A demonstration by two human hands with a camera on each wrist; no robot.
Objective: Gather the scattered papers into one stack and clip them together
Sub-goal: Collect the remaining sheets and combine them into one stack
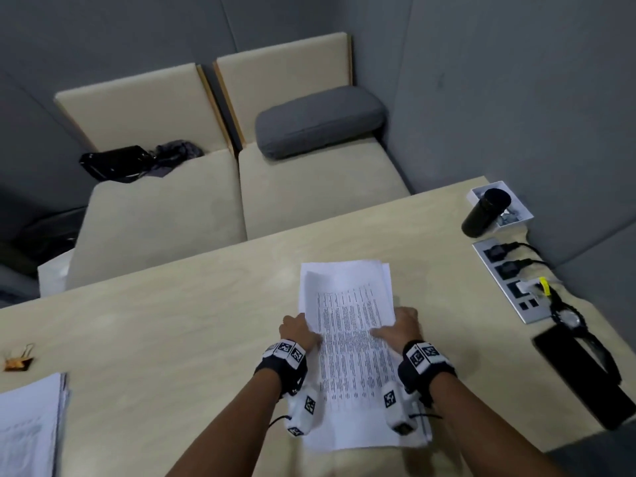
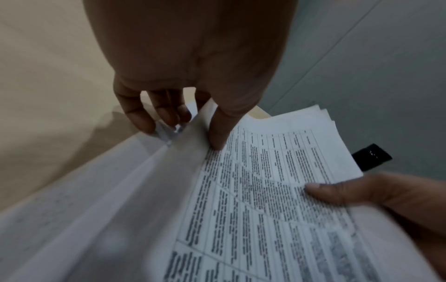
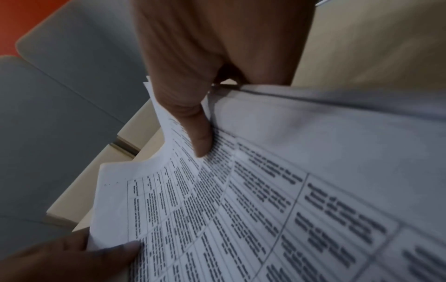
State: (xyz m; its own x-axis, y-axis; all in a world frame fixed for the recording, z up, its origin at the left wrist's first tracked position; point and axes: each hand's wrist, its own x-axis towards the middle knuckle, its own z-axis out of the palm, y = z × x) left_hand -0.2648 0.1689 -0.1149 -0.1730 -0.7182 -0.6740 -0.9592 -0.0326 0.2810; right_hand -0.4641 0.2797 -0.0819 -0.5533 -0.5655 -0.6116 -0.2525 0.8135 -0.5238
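Note:
A stack of printed papers (image 1: 347, 304) is held over the middle of the beige table (image 1: 172, 321), its far end raised. My left hand (image 1: 296, 327) grips the stack's left edge, and my right hand (image 1: 401, 325) grips its right edge. In the left wrist view my left hand (image 2: 183, 137) has its thumb on top of the papers (image 2: 265, 181) and its fingers underneath. In the right wrist view my right hand (image 3: 200, 133) presses its thumb on the printed sheet (image 3: 241, 209); its fingers are hidden beneath. A gold binder clip (image 1: 19, 359) lies at the table's far left.
A second pile of papers (image 1: 31, 428) lies at the near left corner. At the right stand a black bottle (image 1: 485, 211), a white box (image 1: 516, 204), a power strip (image 1: 512, 284), a watch (image 1: 568, 318) and a black case (image 1: 581, 376). Beige seats (image 1: 275, 187) lie beyond the table.

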